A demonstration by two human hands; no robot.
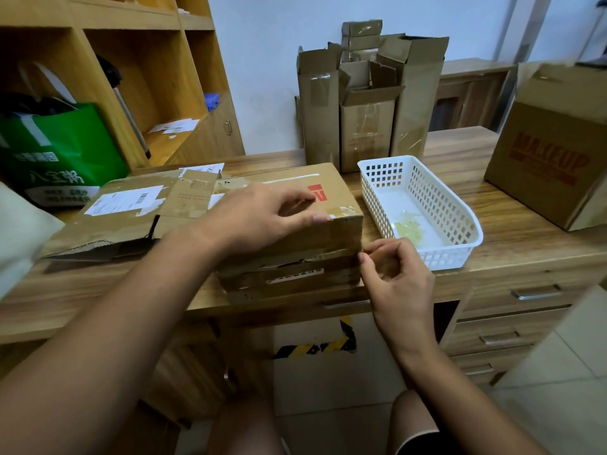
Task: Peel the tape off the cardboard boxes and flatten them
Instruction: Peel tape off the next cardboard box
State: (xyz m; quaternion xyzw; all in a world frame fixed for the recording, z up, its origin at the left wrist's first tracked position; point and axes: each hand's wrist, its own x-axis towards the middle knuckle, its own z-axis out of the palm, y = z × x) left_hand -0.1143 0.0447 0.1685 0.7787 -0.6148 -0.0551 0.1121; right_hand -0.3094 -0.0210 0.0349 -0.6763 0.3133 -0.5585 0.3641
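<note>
Wooden desk (512,231) under a scuffed brown box (335,234), left hand (259,218) curled on top, right hand (397,280) pinching its wrinkled tape (295,259)

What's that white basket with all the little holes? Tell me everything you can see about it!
The white basket looks like plastic, with square holes all over its walls and a solid floor. Long, open-topped, rounded at the near end, it sits flat on the wooden desk, right of the cardboard box. Inside lie crumpled yellowish tape scraps. The right hand, pinching tape at the box's corner, overlaps its near left corner; touching is unclear.
</note>
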